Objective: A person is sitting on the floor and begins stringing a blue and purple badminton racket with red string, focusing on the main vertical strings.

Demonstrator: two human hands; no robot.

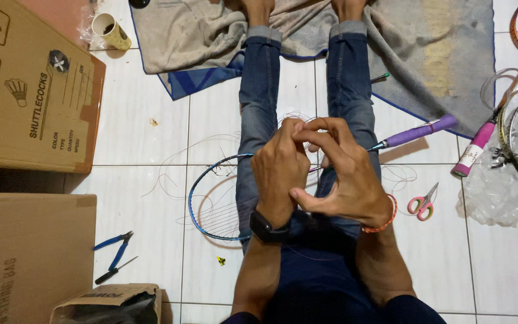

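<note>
Both hands meet over the lap, pinching racket string.

I see left hand (280,171) and right hand (340,180) closed on thin string (211,141), above the blue-framed racket (202,207) lying across the legs. I judge the string light, springy, slippery; the frame stiff, best held at its purple grip (421,131). Farther: paper cup (110,31), contents unclear.

Left hand (280,165) and right hand (337,174) pinch thin string together above a blue-framed racket (202,198) across the lap.
</note>
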